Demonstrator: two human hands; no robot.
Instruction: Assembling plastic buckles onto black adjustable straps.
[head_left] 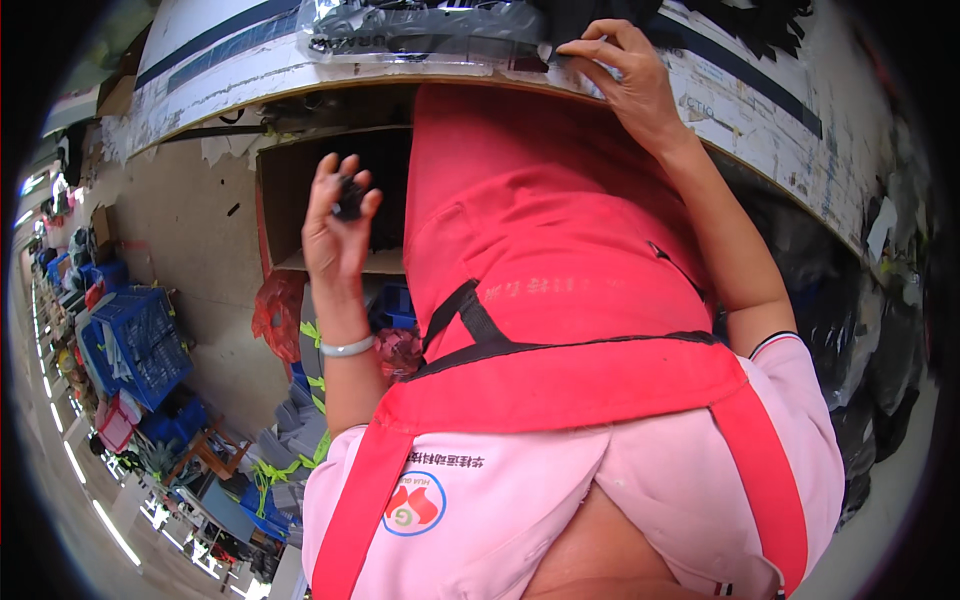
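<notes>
My left hand [338,230] is raised off the table's near side, its fingers curled round a small black object [348,198] whose kind is not clear. A pale bangle [347,348] circles that wrist. Over the table edge, my right hand [636,88] has thumb and fingers pinched together beside black material [590,14]. What lies in that pinch, if anything, is too small to make out. Just left of these fingertips is a clear plastic bag [420,35] with dark pieces inside, lying on the worn white tabletop [225,75].
An open cardboard box [285,205] stands below the table edge, beside my red apron [560,240]. Red plastic bags [278,312] and grey bundles with yellow-green ties [298,430] are at lower left. Blue crates [140,345] stand farther left. Dark plastic-wrapped goods [850,330] line the right.
</notes>
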